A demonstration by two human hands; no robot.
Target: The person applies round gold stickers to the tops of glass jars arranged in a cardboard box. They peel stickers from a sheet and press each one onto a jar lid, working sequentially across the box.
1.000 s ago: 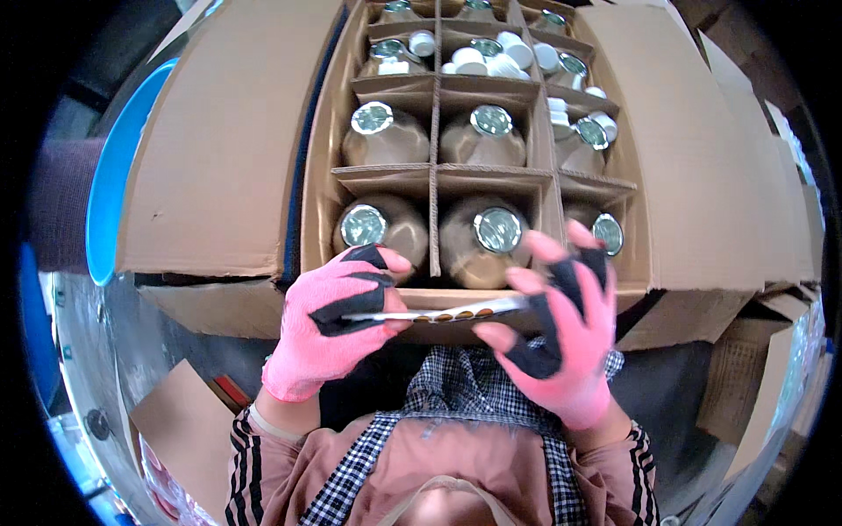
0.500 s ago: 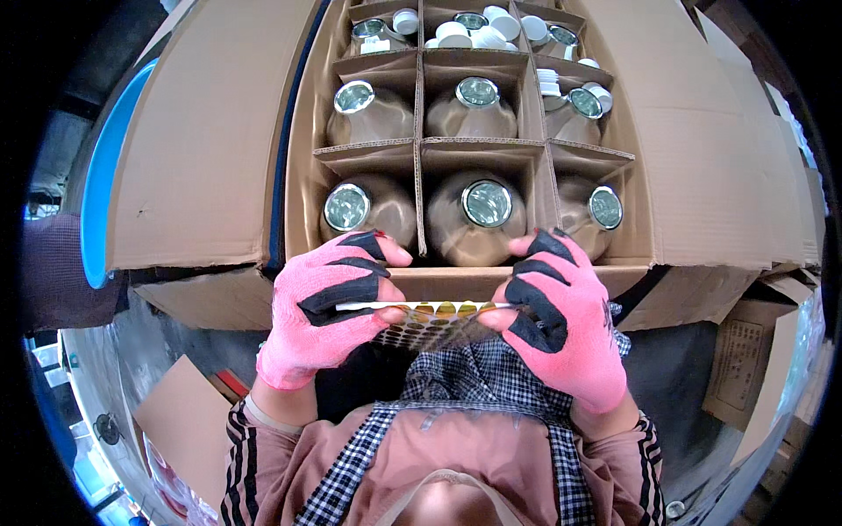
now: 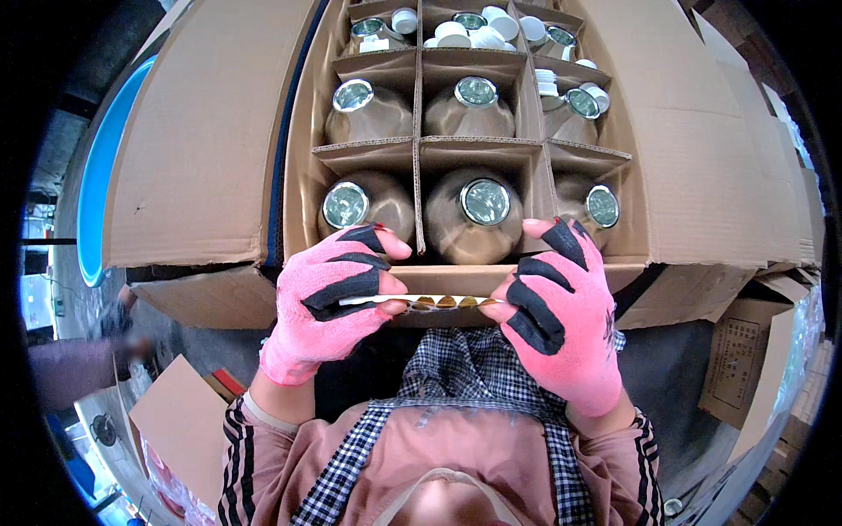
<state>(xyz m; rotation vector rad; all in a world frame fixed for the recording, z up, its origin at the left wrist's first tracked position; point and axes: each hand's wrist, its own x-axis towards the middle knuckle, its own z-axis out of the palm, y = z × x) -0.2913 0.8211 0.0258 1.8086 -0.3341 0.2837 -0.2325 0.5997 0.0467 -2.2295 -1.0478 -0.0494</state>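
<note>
My left hand (image 3: 324, 307) and my right hand (image 3: 566, 320) wear pink gloves with dark patches and bare fingertips. Between them they pinch a thin white sheet of round gold stickers (image 3: 447, 302), one end in each hand. It is seen nearly edge-on, so most of its face is hidden. Just beyond the hands is an open cardboard box (image 3: 627, 276) with dividers. Clear glass bottles (image 3: 474, 237) with round open mouths stand in its compartments. My raised right forefinger is close to the near right bottle (image 3: 601, 206).
White caps (image 3: 452, 35) lie among the far bottles. Wide cardboard flaps (image 3: 202, 149) spread to both sides, with a blue basin rim (image 3: 92, 210) at far left. Another person's arm (image 3: 79, 373) reaches in at the left. A carton (image 3: 745, 359) stands at the lower right.
The sticker sheet has tipped up flatter, so less of its face shows. My right hand has shifted slightly, its forefinger lifting. At the left, the other person's arm has moved lower and a hand now shows.
</note>
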